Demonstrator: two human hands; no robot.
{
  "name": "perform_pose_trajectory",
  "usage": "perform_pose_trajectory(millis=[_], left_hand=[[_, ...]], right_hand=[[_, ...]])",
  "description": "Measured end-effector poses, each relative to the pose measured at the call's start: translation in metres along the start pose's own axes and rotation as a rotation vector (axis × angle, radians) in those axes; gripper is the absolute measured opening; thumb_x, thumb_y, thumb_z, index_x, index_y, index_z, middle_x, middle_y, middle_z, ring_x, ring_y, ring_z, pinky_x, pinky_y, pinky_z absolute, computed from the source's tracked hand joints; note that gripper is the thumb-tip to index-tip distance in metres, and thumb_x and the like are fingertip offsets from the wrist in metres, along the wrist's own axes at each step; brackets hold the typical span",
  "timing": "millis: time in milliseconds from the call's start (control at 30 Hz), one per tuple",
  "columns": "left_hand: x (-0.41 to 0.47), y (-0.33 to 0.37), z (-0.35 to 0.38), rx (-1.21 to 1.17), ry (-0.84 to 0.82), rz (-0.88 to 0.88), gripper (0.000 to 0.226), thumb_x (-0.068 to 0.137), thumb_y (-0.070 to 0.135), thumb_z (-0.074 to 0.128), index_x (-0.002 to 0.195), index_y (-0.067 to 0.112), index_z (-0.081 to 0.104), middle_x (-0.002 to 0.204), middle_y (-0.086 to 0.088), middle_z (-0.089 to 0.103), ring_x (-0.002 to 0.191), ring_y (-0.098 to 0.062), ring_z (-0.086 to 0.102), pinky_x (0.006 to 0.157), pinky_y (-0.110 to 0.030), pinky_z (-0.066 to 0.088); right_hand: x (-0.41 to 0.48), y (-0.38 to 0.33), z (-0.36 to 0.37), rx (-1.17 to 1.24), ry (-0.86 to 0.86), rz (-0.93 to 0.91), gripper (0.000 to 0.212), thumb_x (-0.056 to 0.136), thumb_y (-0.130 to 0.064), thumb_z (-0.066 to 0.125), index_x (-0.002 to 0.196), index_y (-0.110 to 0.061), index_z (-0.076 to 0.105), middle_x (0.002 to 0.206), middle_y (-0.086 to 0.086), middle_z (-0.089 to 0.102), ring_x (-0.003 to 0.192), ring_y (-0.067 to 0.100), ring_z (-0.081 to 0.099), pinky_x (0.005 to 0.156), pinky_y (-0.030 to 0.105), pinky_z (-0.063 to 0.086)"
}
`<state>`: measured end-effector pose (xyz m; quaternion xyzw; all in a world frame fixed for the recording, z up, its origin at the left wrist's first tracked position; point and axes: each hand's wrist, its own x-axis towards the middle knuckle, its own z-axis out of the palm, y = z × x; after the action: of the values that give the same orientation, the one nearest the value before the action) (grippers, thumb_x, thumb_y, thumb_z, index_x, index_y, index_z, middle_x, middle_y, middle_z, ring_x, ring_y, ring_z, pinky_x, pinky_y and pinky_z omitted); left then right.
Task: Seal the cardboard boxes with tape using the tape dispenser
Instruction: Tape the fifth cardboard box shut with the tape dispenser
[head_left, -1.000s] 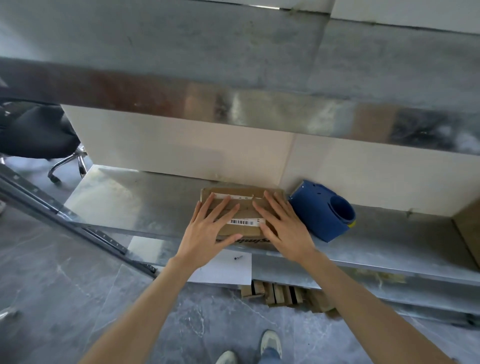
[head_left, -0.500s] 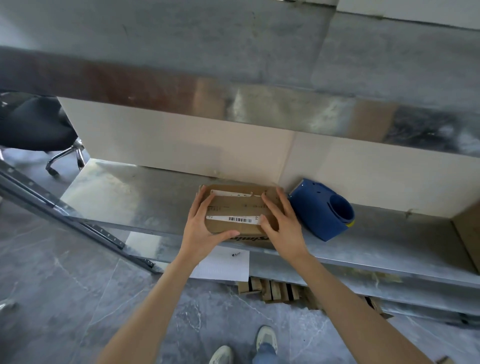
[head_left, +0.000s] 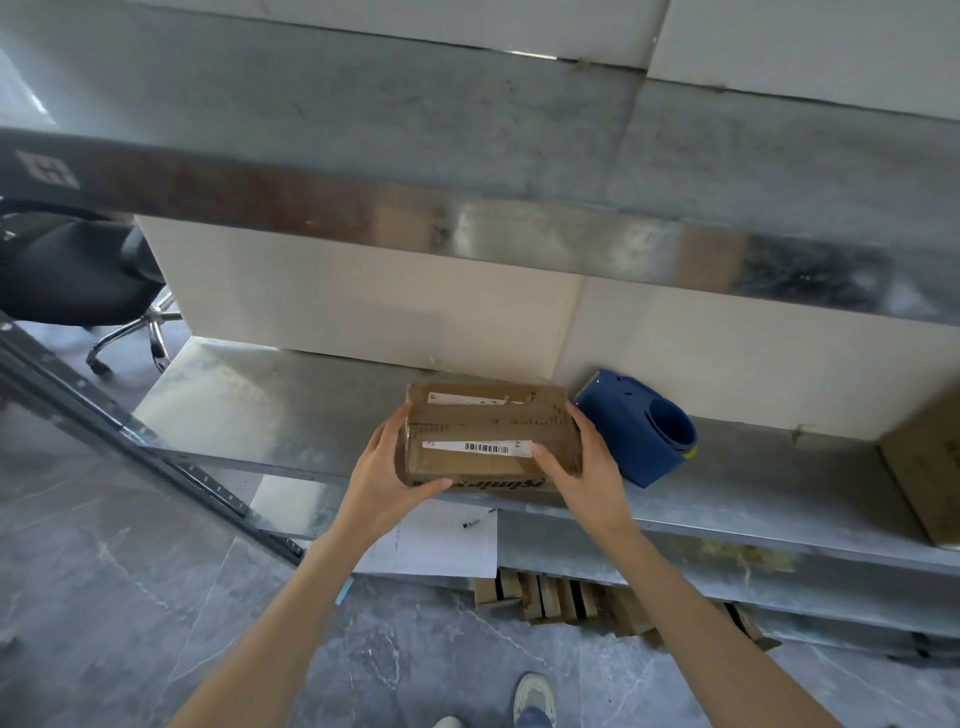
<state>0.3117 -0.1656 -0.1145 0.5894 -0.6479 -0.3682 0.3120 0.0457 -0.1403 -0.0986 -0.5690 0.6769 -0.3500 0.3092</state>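
A packing storeroom: metal shelving (head_left: 291, 400), cardboard carton (head_left: 924, 467), tape dispenser (head_left: 634, 426), office chair (head_left: 78, 275).

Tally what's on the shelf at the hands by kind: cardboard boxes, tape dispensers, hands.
Cardboard boxes: 2, small box held by both hands, larger box at right edge.
Tape dispensers: 1, blue tape dispenser right of the small box.
Hands: 2, left hand, right hand.
Total: 5.

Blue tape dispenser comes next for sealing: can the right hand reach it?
Probably yes: the blue tape dispenser lies beside the right hand, nothing between, once it releases the cardboard box.
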Motion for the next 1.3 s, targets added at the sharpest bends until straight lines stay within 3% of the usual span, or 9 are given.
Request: perform_pose_trajectory(millis=[167,267,433,633,800,933,1100,1300], left_hand=[[0.001,0.000,-0.008,0.004,-0.022,-0.010,0.103,0.067,0.040,0.090,0.151,0.033,0.030,0.137,0.009,0.055,0.126,-0.012,0.052,0.104,-0.046,0.049],[0.001,0.011,-0.018,0.009,-0.003,0.044,0.102,0.066,0.041,0.090,0.150,0.030,0.033,0.136,0.009,0.056,0.126,-0.011,0.052,0.105,-0.044,0.048],[0.010,0.049,-0.034,0.038,0.009,0.153,0.102,0.067,0.041,0.090,0.151,0.028,0.033,0.138,0.007,0.055,0.126,-0.012,0.051,0.108,-0.042,0.044],[0.016,0.102,-0.026,0.068,-0.011,0.286,0.099,0.073,0.040,0.086,0.153,0.029,0.029,0.145,0.007,0.048,0.128,-0.009,0.045,0.103,-0.025,0.034],[0.014,0.139,-0.001,0.050,-0.057,0.360,0.097,0.075,0.044,0.083,0.153,0.034,0.027,0.149,0.011,0.044,0.129,-0.002,0.043,0.111,-0.031,0.036],[0.013,0.168,0.024,0.187,-0.063,0.423,0.090,0.080,0.060,0.072,0.153,0.039,0.024,0.156,0.014,0.037,0.136,-0.011,0.042,0.114,-0.044,0.035],[0.008,0.200,0.067,0.382,0.019,0.453,0.083,0.084,0.071,0.057,0.154,0.036,0.029,0.161,0.011,0.029,0.144,-0.014,0.032,0.115,-0.042,0.025],[-0.005,0.231,0.130,0.593,0.092,0.443,0.089,0.079,0.079,0.029,0.151,0.028,0.038,0.159,0.004,0.035,0.141,-0.024,0.039,0.109,-0.049,0.033]], right_hand=[[-0.014,-0.012,0.002,-0.075,-0.095,0.010,0.096,0.074,-0.073,0.063,0.153,-0.039,0.022,0.159,-0.008,0.029,0.144,0.011,0.029,0.115,0.040,0.035],[-0.018,-0.026,-0.002,-0.145,-0.045,-0.018,0.095,0.075,-0.060,0.075,0.151,-0.043,0.021,0.157,-0.002,0.029,0.143,0.016,0.032,0.110,0.043,0.041],[-0.022,-0.048,-0.021,-0.148,0.095,-0.055,0.105,0.071,-0.047,0.084,0.154,-0.034,0.020,0.154,0.004,0.033,0.141,0.018,0.033,0.106,0.038,0.040],[-0.031,-0.055,-0.064,-0.125,0.240,-0.057,0.104,0.070,-0.046,0.085,0.153,-0.029,0.024,0.150,0.005,0.037,0.136,0.018,0.038,0.101,0.037,0.043],[-0.039,-0.040,-0.113,-0.127,0.259,-0.024,0.098,0.073,-0.048,0.081,0.151,-0.032,0.024,0.151,-0.001,0.033,0.132,0.017,0.042,0.099,0.041,0.048],[-0.044,-0.016,-0.159,-0.121,0.311,0.004,0.095,0.076,-0.044,0.081,0.151,-0.032,0.025,0.151,0.000,0.035,0.131,0.018,0.044,0.100,0.042,0.046],[-0.049,0.029,-0.226,-0.165,0.332,0.026,0.093,0.076,-0.047,0.080,0.151,-0.032,0.026,0.151,0.001,0.035,0.131,0.021,0.045,0.097,0.042,0.046],[-0.060,0.090,-0.307,-0.206,0.272,0.078,0.095,0.074,-0.053,0.078,0.151,-0.034,0.027,0.149,0.000,0.037,0.129,0.022,0.047,0.096,0.042,0.048]])
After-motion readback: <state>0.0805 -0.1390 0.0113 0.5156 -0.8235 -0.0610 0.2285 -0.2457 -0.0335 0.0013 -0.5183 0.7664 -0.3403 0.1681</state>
